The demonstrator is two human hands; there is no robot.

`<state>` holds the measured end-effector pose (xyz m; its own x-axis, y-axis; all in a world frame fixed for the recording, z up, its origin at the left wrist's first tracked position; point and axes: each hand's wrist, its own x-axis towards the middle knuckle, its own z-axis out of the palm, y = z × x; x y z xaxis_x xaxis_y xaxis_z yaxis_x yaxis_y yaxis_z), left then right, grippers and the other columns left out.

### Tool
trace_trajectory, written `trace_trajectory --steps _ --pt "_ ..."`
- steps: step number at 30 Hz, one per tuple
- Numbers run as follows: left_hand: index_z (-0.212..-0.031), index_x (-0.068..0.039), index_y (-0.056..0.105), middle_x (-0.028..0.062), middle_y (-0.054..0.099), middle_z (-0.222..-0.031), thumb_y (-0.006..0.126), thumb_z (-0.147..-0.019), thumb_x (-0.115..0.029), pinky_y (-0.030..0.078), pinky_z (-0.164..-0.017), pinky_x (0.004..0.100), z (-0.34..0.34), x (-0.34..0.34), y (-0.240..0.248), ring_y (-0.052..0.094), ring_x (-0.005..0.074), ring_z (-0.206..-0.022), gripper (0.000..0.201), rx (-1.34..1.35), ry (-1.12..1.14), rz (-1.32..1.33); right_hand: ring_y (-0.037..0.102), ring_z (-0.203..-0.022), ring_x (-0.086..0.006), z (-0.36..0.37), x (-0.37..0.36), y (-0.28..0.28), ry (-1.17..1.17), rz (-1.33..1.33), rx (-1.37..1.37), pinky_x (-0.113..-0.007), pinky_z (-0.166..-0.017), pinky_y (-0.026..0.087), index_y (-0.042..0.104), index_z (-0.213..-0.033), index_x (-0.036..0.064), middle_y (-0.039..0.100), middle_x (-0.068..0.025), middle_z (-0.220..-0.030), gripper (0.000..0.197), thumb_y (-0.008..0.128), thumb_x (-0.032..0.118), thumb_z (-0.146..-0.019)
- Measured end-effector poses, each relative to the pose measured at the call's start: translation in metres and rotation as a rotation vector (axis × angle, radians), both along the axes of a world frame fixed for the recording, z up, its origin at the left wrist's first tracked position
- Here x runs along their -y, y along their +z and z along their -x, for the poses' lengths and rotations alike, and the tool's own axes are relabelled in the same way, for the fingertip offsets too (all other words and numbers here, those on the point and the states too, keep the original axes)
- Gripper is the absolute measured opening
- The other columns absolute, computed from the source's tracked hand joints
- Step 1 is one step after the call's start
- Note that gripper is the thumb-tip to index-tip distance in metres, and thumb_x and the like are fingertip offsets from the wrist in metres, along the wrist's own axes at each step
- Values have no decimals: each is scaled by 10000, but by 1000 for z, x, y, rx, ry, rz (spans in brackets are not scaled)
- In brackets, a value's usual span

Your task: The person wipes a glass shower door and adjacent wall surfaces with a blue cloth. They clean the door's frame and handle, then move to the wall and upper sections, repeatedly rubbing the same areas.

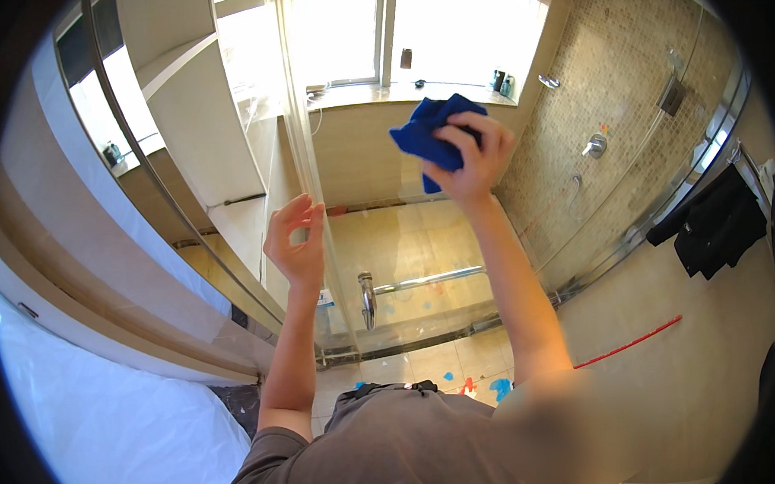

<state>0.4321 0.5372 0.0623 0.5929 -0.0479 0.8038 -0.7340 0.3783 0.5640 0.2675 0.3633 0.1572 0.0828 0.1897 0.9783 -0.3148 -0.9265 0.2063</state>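
My right hand (475, 156) is raised with its fingers bent over a folded dark blue cloth (435, 136). The cloth is at the clear glass of the shower enclosure; whether it presses on the glass I cannot tell. Lower and to the left, my left hand (295, 244) is curled, thumb and fingertips drawn together beside the upright edge strip (301, 151) of the glass. What those fingertips pinch, if anything, cannot be made out. Between my forearms is a chrome handle bar (428, 279) on the glass.
Behind the glass are a windowsill (364, 96) with small bottles (502, 84) and a mosaic wall with a shower valve (595, 146). A black garment (720, 223) hangs at right. Blue and red scraps (500, 388) lie on the floor tiles. White sheeting (109, 410) spreads at lower left.
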Motion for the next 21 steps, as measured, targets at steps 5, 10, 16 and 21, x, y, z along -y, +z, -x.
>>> trace_trajectory --steps 5,10,16,21 --pt "-1006 4 674 77 670 -866 734 -789 44 525 -641 222 2 -1 -1 649 114 -747 228 20 54 -55 507 -999 -165 -7 -13 -53 10 -3 -119 -375 -851 325 630 -943 278 583 68 -1062 418 766 460 -591" --pt "-1015 5 681 76 668 -857 740 -784 46 516 -646 217 1 3 -6 635 104 -726 242 26 81 -39 504 -1016 -143 -10 -20 -85 33 11 -216 -370 -851 338 621 -967 310 574 103 -1061 453 763 460 -564" --pt "-1004 -3 690 82 678 -858 746 -776 44 515 -634 221 1 3 -7 638 113 -714 239 -4 72 -6 502 -1021 -133 -13 -22 -119 65 24 -300 -366 -859 339 602 -1023 311 560 108 -1097 516 763 463 -557" --pt "-965 -16 705 81 702 -850 759 -761 36 512 -579 224 3 3 -2 646 122 -700 217 -24 81 20 499 -1029 -106 -15 -29 -153 66 88 -433 -326 -851 367 602 -1033 310 554 111 -1115 444 742 438 -631"
